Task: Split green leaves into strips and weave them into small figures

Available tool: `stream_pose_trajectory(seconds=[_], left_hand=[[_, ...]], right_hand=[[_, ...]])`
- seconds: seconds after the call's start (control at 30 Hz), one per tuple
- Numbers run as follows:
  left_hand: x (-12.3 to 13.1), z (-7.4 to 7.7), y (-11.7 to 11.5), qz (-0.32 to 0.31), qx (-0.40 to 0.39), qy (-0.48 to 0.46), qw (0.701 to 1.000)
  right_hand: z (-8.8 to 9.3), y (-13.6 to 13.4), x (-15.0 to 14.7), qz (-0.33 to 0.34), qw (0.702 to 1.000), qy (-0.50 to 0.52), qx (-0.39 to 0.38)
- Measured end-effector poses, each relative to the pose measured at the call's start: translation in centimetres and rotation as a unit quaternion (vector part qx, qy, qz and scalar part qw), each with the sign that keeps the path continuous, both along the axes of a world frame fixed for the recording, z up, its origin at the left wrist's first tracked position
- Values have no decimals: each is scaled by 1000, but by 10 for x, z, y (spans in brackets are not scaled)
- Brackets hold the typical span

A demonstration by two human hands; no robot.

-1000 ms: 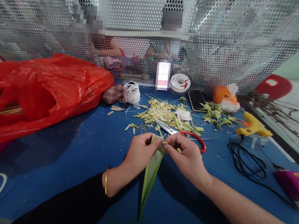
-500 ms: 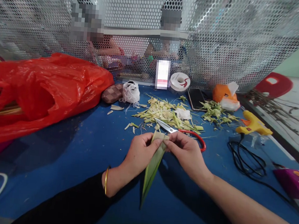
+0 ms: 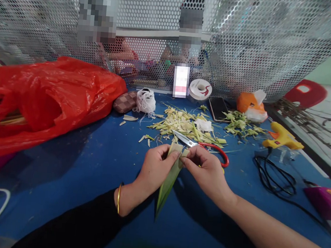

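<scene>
Parting or folding the leaf's [image 3: 169,179] top, it seems.
Left hand [image 3: 154,168] and right hand [image 3: 207,170] both pinch the leaf, its tip toward six o'clock; scissors [image 3: 216,147] lie at one o'clock, scraps [image 3: 177,120] at twelve. The next move likely calls for a steady left pinch while the right guides the edge.

I see odds and ends lining a blue tabletop [image 3: 71,185].
On my left sits a glossy, crumpled red plastic bag [image 3: 78,84]; just beside it, a brown checkered pouch [image 3: 125,101] and a ball of white string [image 3: 146,101]. Farther right I see a round white spool [image 3: 194,87], a flat black phone [image 3: 218,108], an orange-and-white tissue packet [image 3: 249,104], then a yellow glue gun [image 3: 286,138] with looped black cord [image 3: 269,151]. Perforated silver mesh [image 3: 245,50] rises behind.
</scene>
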State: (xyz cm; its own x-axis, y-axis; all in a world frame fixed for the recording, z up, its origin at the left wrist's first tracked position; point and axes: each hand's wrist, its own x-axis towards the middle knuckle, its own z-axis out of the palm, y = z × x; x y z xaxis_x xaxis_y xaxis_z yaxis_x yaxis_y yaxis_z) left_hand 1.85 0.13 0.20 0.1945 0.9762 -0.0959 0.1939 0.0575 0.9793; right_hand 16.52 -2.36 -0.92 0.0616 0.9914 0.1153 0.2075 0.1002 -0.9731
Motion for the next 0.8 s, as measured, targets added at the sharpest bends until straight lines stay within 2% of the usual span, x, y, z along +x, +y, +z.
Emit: stream_pose_trajectory(seconds=[0.13, 0.43, 0.67, 0.8], left_hand=[[0, -2, 0, -16, -4, 3, 1000], [0, 0, -2, 3, 19, 41, 999], [1, 0, -2, 12, -13, -5, 1000], [1, -1, -1, 8, -5, -2, 1000]], right_hand=[[0, 1, 0, -12, 999, 49, -19], [0, -2, -2, -13, 1000, 5, -15], [2, -7, 0, -15, 985, -136, 105], [2, -5, -2, -9, 994, -102, 48]])
